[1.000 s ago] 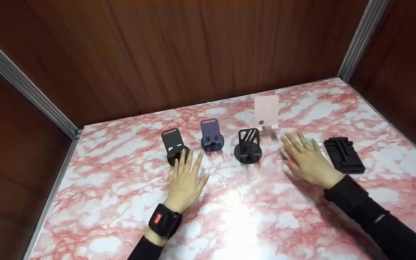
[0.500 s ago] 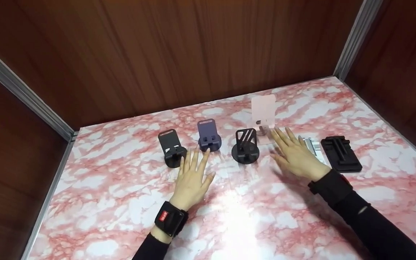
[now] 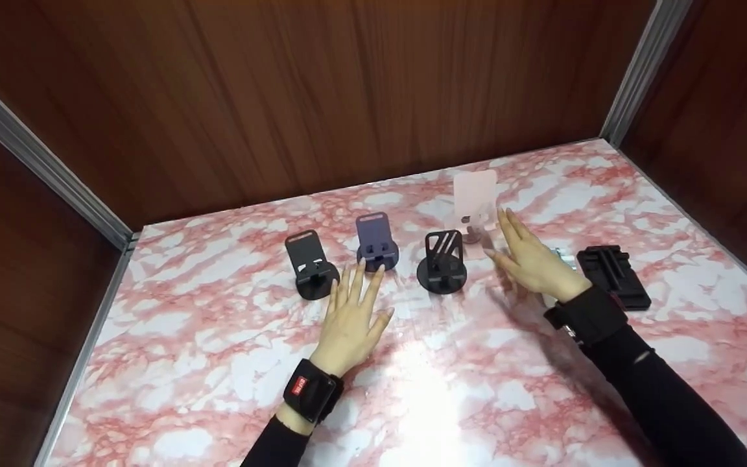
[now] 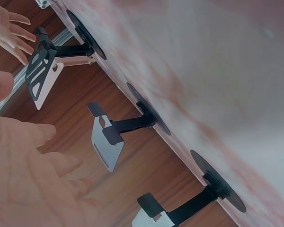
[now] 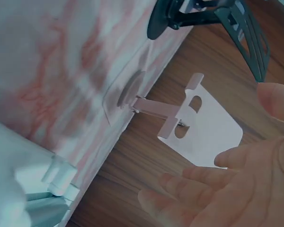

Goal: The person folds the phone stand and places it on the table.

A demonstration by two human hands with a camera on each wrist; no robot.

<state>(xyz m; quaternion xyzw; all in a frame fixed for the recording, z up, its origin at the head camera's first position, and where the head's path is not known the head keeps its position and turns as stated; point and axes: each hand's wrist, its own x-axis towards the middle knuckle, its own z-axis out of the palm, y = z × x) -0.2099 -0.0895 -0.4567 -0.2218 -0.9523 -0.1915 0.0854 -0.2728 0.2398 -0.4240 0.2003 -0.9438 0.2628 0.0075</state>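
In the head view my left hand (image 3: 351, 324), fingers straight and spread, hovers just in front of a purple phone stand (image 3: 375, 235). A dark grey phone stand (image 3: 306, 251) with a round base is left of its fingertips. My right hand (image 3: 537, 264) holds nothing; its straight fingers reach toward the right edge of a pale pink phone stand (image 3: 474, 192). The right wrist view shows that stand's plate (image 5: 208, 127) close beside the fingers. Between the hands stands a black phone stand (image 3: 443, 275) with a slotted plate.
A silvery white folded stand (image 3: 565, 255) lies partly hidden behind my right hand. Right of it is a black folded stand (image 3: 615, 277) lying flat. The marbled pink table (image 3: 205, 363) meets a brown wood panel (image 3: 321, 97) at the back.
My left hand has drifted right, from the dark grey stand toward the purple one. My right hand has shifted left and turned, its fingers now closer together and nearer the pink stand.
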